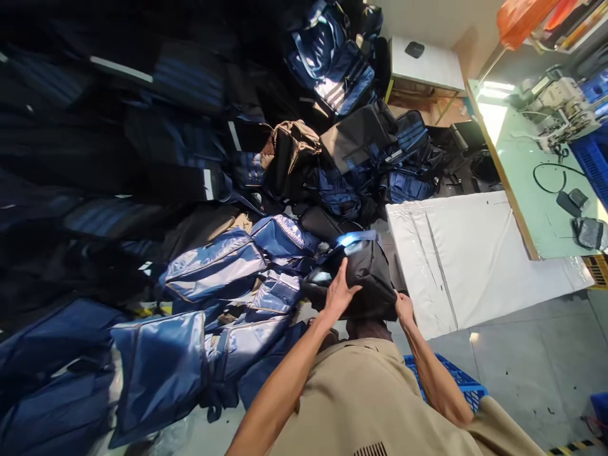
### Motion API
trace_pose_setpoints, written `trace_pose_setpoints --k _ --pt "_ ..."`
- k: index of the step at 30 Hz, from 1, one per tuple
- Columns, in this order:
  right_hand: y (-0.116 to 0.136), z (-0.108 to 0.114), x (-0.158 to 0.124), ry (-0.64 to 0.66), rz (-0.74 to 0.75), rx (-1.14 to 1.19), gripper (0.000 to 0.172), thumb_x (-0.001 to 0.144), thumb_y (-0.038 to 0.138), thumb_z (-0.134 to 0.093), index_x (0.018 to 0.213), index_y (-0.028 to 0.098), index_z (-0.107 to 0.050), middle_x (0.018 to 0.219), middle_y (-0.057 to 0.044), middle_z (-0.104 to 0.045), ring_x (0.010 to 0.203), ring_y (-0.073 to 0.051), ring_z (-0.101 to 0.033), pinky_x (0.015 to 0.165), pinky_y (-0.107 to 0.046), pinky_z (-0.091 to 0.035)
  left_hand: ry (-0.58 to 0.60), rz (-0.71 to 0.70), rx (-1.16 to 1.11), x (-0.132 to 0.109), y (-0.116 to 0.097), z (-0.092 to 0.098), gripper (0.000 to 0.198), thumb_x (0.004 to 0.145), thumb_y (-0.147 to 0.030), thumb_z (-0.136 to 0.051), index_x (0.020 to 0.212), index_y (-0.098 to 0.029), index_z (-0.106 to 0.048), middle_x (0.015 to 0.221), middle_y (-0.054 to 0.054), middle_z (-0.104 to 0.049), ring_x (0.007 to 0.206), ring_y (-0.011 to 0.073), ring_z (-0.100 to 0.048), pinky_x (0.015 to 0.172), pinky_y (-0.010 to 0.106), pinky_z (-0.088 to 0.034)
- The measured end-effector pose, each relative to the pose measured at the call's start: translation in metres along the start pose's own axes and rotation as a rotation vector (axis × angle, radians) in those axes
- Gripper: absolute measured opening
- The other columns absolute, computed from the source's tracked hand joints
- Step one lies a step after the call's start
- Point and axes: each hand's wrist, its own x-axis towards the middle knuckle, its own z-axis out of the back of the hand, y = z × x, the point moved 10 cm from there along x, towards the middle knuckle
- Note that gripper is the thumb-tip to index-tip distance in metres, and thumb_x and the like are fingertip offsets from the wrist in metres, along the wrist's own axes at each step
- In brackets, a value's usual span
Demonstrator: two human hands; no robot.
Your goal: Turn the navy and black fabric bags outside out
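Note:
A black bag (365, 272) with a blue strap on top rests in front of me, over my knees. My left hand (339, 292) lies flat on its left face with the fingers stretched out and apart. At the bag's lower right corner my right hand (403, 307) is pressed against the fabric; its fingers are mostly hidden behind the bag. Several shiny navy bags (213, 266) lie just to the left of the black one.
A big heap of navy, black and tan bags (294, 149) fills the left and the back. White plastic sheeting (475, 259) lies on the floor at right. Beyond it stands a green table (527, 164) with a sewing machine (555, 101). A blue crate (456, 377) sits under my right arm.

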Motion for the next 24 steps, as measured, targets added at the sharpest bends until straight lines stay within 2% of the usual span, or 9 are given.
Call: trace_pose_setpoints --k 2,5,8,12,15,17,21,24 --pt "-0.008 -0.019 -0.002 0.024 -0.007 0.014 0.06 0.09 0.077 -0.058 0.064 0.032 -0.031 0.058 0.006 -0.028 0.068 -0.015 -0.027 0.058 -0.03 -0.024 0.088 0.062 0.19 0.006 0.019 0.011 0.094 0.107 -0.04 -0.075 0.186 -0.025 -0.025 0.145 0.02 -0.077 0.138 0.0386 -0.074 0.116 0.047 -0.055" --pt "-0.015 -0.036 -0.006 0.05 -0.013 0.041 0.058 0.093 0.078 -0.054 0.069 0.031 -0.029 0.062 0.007 -0.027 0.07 -0.015 -0.025 0.058 -0.029 -0.024 0.159 0.037 0.381 0.006 0.03 0.031 0.07 0.114 -0.04 -0.064 0.18 -0.026 -0.044 0.126 0.019 -0.083 0.122 0.0354 -0.08 0.109 0.042 -0.055" --pt "-0.028 -0.041 -0.009 0.064 -0.025 0.044 0.059 0.094 0.08 -0.052 0.072 0.03 -0.03 0.065 0.006 -0.03 0.071 -0.015 -0.025 0.059 -0.029 -0.025 0.155 0.05 0.407 0.006 0.034 0.035 0.062 0.115 -0.044 -0.062 0.175 -0.03 -0.053 0.128 0.018 -0.083 0.122 0.0329 -0.079 0.106 0.039 -0.055" --pt "-0.047 -0.052 -0.008 0.088 -0.091 0.009 0.064 0.088 0.085 -0.054 0.064 0.031 -0.03 0.06 0.006 -0.03 0.066 -0.015 -0.028 0.058 -0.03 -0.028 0.188 0.131 0.38 0.025 0.035 0.021 0.055 0.107 -0.042 -0.077 0.16 -0.03 -0.07 0.14 0.017 -0.081 0.13 0.034 -0.076 0.109 0.04 -0.055" --pt "-0.04 -0.05 -0.007 0.058 -0.084 0.017 0.066 0.085 0.089 -0.053 0.064 0.032 -0.028 0.058 0.006 -0.028 0.066 -0.015 -0.028 0.057 -0.03 -0.027 0.19 0.111 0.381 0.038 0.027 0.025 0.053 0.102 -0.038 -0.084 0.153 -0.029 -0.076 0.137 0.017 -0.082 0.132 0.0349 -0.076 0.11 0.041 -0.054" --pt "-0.03 -0.041 -0.01 0.031 -0.055 0.034 0.066 0.085 0.09 -0.05 0.066 0.032 -0.027 0.06 0.005 -0.028 0.068 -0.016 -0.027 0.059 -0.031 -0.026 0.181 0.093 0.386 0.035 0.026 0.034 0.045 0.101 -0.039 -0.083 0.145 -0.027 -0.081 0.13 0.018 -0.084 0.129 0.0361 -0.077 0.108 0.041 -0.055" --pt "-0.017 -0.023 -0.015 0.001 0.028 0.037 0.062 0.091 0.086 -0.048 0.072 0.03 -0.028 0.067 0.005 -0.03 0.072 -0.016 -0.028 0.063 -0.03 -0.028 0.165 0.091 0.374 0.015 0.043 0.045 0.032 0.102 -0.051 -0.08 0.123 -0.027 -0.088 0.115 0.017 -0.087 0.12 0.0391 -0.08 0.098 0.041 -0.057" --pt "-0.024 -0.035 -0.008 0.055 0.003 -0.001 0.061 0.09 0.083 -0.05 0.071 0.03 -0.027 0.067 0.005 -0.029 0.073 -0.016 -0.029 0.064 -0.03 -0.029 0.173 0.165 0.352 0.016 0.065 0.039 0.04 0.099 -0.06 -0.081 0.117 -0.024 -0.089 0.115 0.019 -0.087 0.12 0.0409 -0.08 0.096 0.041 -0.057"
